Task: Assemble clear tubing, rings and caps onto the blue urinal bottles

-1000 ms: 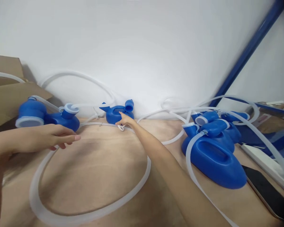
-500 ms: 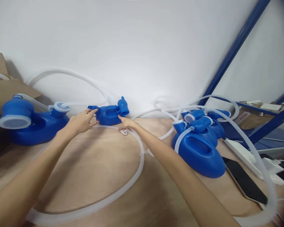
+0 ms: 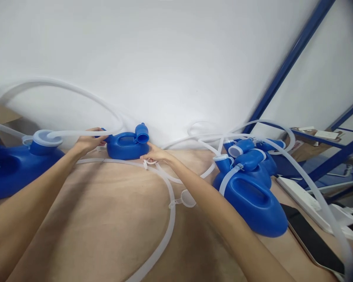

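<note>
A blue plastic urinal bottle [image 3: 126,150] with a moulded handle stands against the wall, its adapter [image 3: 141,133] tilted up at the right end. My left hand [image 3: 90,141] is closed around the narrow blue part at the bottle's left end, partly behind a clear tube. My right hand [image 3: 157,153] grips the bottle's lower right end, thumb above and fingers below. Small white cap pieces [image 3: 150,161] show beneath those fingers; I cannot tell whether they are held. A clear tube [image 3: 167,219] curves over the tabletop in front, with a translucent cap [image 3: 188,198] beside it.
Another blue urinal bottle [image 3: 20,168] with a white-capped neck lies at the left, near a cardboard box [image 3: 2,113]. Several more bottles [image 3: 253,203] are piled at the right with looping tubes. Beyond them are a phone [image 3: 312,235], a white power strip [image 3: 300,192] and a blue rack [image 3: 288,66].
My left hand has closed on the bottle's left end, where its fingers were spread before. The view has shifted, and the left-hand bottle now sits further toward the left edge.
</note>
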Available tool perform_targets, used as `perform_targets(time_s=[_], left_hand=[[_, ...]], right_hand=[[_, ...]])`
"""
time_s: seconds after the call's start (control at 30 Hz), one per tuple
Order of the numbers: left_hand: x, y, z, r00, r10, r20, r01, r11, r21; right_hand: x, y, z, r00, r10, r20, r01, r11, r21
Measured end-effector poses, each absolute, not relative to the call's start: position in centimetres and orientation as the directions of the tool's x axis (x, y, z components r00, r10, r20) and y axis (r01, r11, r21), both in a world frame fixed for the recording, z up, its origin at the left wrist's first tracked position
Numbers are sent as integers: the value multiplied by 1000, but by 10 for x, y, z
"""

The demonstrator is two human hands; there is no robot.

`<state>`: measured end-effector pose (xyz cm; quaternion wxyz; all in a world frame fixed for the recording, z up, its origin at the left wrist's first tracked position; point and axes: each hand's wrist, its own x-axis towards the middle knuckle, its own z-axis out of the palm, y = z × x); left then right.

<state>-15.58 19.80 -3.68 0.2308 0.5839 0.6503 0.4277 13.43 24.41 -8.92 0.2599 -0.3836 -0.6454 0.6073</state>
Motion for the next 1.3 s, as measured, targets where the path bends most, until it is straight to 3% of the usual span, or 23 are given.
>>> perform_targets(time_s=[0.17,0.27,0.57,0.8,0.93,1.03,1.13,1.2,1.3], left_hand=[[-123,176,-28,-264,921,288,450,-146,881],[-105,151,-24,-277,899,338,400,-212,892],[-74,44,-38,-252,920,299,308,-217,927],[-85,7,-39,-289,912,292,460,-135,877],[-127,4,-32,-314,900,304,654,-27,756],[-154,4,-28,-190,964,187,748,18,663],[-163,6,-23,-45,998,54,845,9,535],[-157,7,-17,16,999,28,932,-25,362],[-132,3,3,21,991,135,998,-12,-65]], right_hand=[[148,238,-69,-445,895,-21,84,19,-996],[165,222,-54,-464,886,9,39,31,-999],[198,148,-43,-635,756,-157,77,-141,-987],[186,118,-36,-632,749,-197,163,-120,-979],[201,108,-31,-707,682,-187,287,36,-957],[216,107,-23,-682,710,-172,423,192,-886],[227,104,-8,-586,811,9,448,333,-830],[228,95,5,-512,829,226,349,441,-827],[217,72,22,-465,756,460,148,579,-802]])
